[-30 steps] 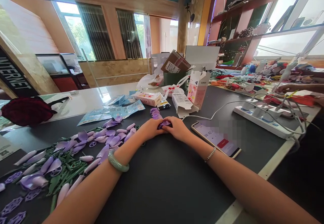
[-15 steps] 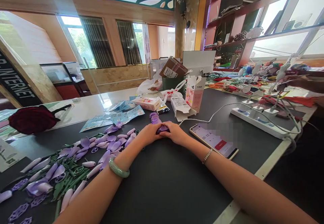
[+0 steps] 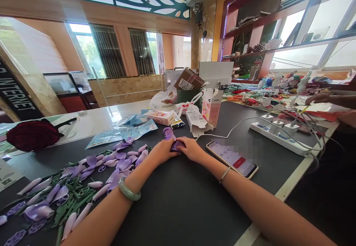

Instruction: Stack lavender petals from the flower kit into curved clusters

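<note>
In the head view my left hand [image 3: 164, 150] and my right hand [image 3: 192, 149] meet over the dark table, both with fingers closed around small purple plastic pieces [image 3: 177, 145]. Their exact shape is partly hidden by my fingers. Just beyond my left fingertips lies a row of stacked purple pieces [image 3: 168, 133]. To the left, a loose heap of lilac petals [image 3: 121, 163] and pale pink-lilac buds [image 3: 95, 184] spreads along the table, mixed with green stems [image 3: 76, 197]. Flat purple lattice pieces [image 3: 16, 237] lie at the lower left.
A phone [image 3: 233, 160] and a white power strip [image 3: 278, 139] with cables lie to the right. Beyond my hands are blue packets [image 3: 122, 133], pink boxes [image 3: 213, 107] and a green bin [image 3: 190, 97]. A dark red fabric rose [image 3: 33, 134] rests far left. Another person's hand [image 3: 319, 99] shows at right.
My hands have shifted slightly apart, showing more of the purple pieces between them. The view has moved a little, and the other person's hand at the right has changed position.
</note>
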The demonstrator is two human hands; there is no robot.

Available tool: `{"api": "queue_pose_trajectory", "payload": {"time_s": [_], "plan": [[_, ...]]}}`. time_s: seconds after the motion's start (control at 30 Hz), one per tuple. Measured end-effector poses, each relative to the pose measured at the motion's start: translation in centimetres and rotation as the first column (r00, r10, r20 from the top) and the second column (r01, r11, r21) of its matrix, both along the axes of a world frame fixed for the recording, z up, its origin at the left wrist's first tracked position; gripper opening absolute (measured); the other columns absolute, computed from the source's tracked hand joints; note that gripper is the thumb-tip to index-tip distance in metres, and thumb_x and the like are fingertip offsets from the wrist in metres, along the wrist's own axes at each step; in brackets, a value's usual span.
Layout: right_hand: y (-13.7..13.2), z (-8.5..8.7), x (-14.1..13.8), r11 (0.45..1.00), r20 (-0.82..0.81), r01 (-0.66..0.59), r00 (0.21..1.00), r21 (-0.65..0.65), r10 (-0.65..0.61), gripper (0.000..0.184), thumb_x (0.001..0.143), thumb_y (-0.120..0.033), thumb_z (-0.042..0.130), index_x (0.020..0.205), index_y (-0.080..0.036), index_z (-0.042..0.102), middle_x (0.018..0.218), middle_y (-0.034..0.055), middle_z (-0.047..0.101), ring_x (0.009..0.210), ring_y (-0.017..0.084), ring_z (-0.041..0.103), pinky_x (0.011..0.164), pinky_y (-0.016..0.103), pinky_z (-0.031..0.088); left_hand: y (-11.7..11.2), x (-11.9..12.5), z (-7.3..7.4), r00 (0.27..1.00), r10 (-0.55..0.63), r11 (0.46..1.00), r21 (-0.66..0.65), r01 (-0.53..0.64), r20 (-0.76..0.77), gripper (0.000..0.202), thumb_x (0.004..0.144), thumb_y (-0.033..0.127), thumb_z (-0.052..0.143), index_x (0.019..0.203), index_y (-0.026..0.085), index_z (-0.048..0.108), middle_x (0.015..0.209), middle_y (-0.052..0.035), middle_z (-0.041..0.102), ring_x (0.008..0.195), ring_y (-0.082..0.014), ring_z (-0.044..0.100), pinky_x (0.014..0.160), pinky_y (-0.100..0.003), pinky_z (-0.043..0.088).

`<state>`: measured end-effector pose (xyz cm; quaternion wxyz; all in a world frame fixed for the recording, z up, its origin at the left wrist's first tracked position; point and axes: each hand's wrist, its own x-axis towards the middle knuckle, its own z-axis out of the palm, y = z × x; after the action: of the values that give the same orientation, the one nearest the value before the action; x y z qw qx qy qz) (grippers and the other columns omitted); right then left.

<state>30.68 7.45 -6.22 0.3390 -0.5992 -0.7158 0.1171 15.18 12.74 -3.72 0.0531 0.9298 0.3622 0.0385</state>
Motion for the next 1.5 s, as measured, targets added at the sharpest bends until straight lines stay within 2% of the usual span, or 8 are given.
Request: {"api": "queue_pose_trajectory", "payload": {"time_s": [0.4,0.67,0.87,1.0,1.17,1.23,1.33,1.5], "plan": [[-0.1,0.0,0.3,1.0,0.044,-0.006,0.999,-0.021,0.007,0.028,0.091,-0.033,0.059,0.113,-0.015,0.06,0.109,0.0064,0.064,0.097,0.02,0.063,0.085,0.043,0.052,-0.8,0.4,0.5,0.994,0.088,0.994,0.078,-0.083,-0.066,0.034,0.092,0.038,0.057,0.118,0.015,0.057,0.113,-0.0086,0.061,0.096,-0.021,0.062,0.083,-0.042,0.053],[-0.3,0.3,0.4,0.998,0.103,-0.056,0.993,0.006,0.055,0.029,0.091,-0.033,0.059,0.113,-0.015,0.06,0.114,0.0073,0.062,0.1,0.021,0.061,0.086,0.044,0.051,-0.4,0.3,0.7,0.997,0.003,0.999,0.036,0.0,-0.076,0.037,0.092,0.042,0.056,0.117,0.015,0.056,0.109,-0.0078,0.062,0.092,-0.02,0.062,0.081,-0.041,0.053],[-0.8,1.3,0.2,0.997,0.193,-0.081,0.978,0.005,0.079,0.028,0.091,-0.033,0.059,0.113,-0.016,0.06,0.114,0.0073,0.062,0.099,0.021,0.062,0.085,0.043,0.052,-0.5,0.2,1.5,0.992,-0.122,0.993,-0.002,0.122,-0.033,0.04,0.085,0.042,0.06,0.116,0.017,0.053,0.094,-0.0054,0.065,0.08,-0.0194,0.061,0.071,-0.033,0.048],[-1.4,1.9,0.4,0.992,0.215,-0.125,0.969,-0.005,0.123,0.026,0.091,-0.032,0.06,0.111,-0.015,0.061,0.112,0.0068,0.064,0.099,0.021,0.062,0.086,0.043,0.052,-0.7,0.2,1.4,0.994,-0.108,0.994,0.011,0.108,-0.035,0.037,0.087,0.04,0.057,0.115,0.017,0.053,0.096,-0.0062,0.064,0.081,-0.0197,0.061,0.074,-0.035,0.048],[-1.7,2.1,0.7,0.984,0.167,-0.176,0.97,-0.006,0.175,0.02,0.088,-0.028,0.064,0.103,-0.015,0.065,0.102,0.0042,0.067,0.092,0.019,0.064,0.085,0.042,0.052,-1.1,0.1,0.8,0.996,-0.059,0.998,0.02,0.06,-0.073,0.037,0.092,0.041,0.056,0.119,0.016,0.055,0.109,-0.0079,0.062,0.092,-0.0204,0.062,0.081,-0.041,0.052],[-1.3,2.0,1.1,0.988,0.123,-0.151,0.981,0.012,0.149,0.021,0.089,-0.029,0.063,0.104,-0.015,0.065,0.102,0.0038,0.068,0.09,0.018,0.064,0.082,0.039,0.053,-1.1,0.0,0.5,0.996,-0.05,0.999,0.019,0.051,-0.072,0.038,0.092,0.04,0.056,0.121,0.016,0.055,0.114,-0.0088,0.061,0.096,-0.0212,0.062,0.083,-0.042,0.052],[-0.1,2.2,2.0,0.998,0.076,-0.041,0.996,0.041,0.038,0.025,0.092,-0.032,0.057,0.111,-0.016,0.062,0.11,0.0063,0.065,0.095,0.019,0.063,0.083,0.04,0.053,-1.0,-0.1,0.3,0.997,-0.024,1.0,0.011,0.024,-0.067,0.037,0.092,0.039,0.056,0.12,0.016,0.055,0.114,-0.0088,0.061,0.096,-0.0212,0.062,0.083,-0.042,0.053],[2.8,3.2,3.5,0.996,0.139,0.08,0.987,-0.026,-0.075,0.032,0.092,-0.034,0.058,0.119,-0.017,0.058,0.12,0.0085,0.06,0.101,0.021,0.061,0.085,0.043,0.052,-1.2,-0.3,0.6,0.999,-0.003,1.0,-0.002,0.003,-0.054,0.035,0.092,0.039,0.056,0.119,0.016,0.056,0.113,-0.0085,0.061,0.095,-0.0208,0.062,0.082,-0.041,0.053]]}}
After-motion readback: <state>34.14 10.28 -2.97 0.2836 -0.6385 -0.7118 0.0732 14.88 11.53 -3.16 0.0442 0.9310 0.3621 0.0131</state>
